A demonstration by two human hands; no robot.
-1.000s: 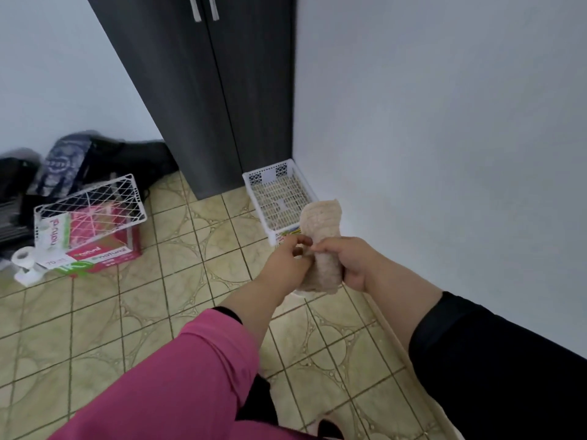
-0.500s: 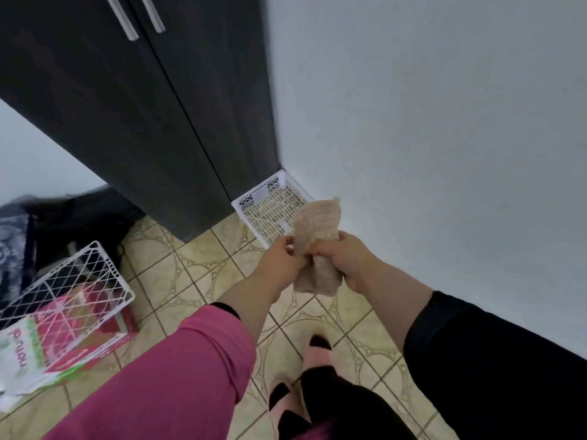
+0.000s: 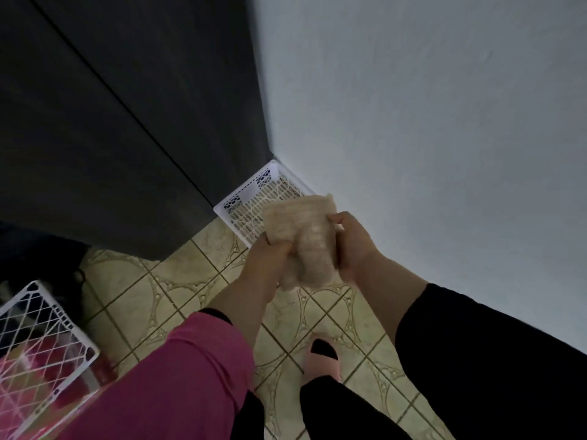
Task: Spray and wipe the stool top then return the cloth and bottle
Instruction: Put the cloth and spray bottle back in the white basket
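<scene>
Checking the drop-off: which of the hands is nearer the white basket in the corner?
Left. The left hand sits just below the white basket in view; the right hand is off beside it, toward the wall.

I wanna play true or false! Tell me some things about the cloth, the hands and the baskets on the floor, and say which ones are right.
1. Both hands hold the beige textured cloth. True: the left hand and right hand each grip a side.
2. The cloth lies inside the white plastic basket. False: it is held up in the air in front of the basket.
3. That basket sits in the corner between the dark cabinet and the pale wall. True.
4. The left sleeve is black. False: the left sleeve is pink; the right sleeve is black.
5. A spray bottle stands on the tiled floor. False: none is in view.
</scene>
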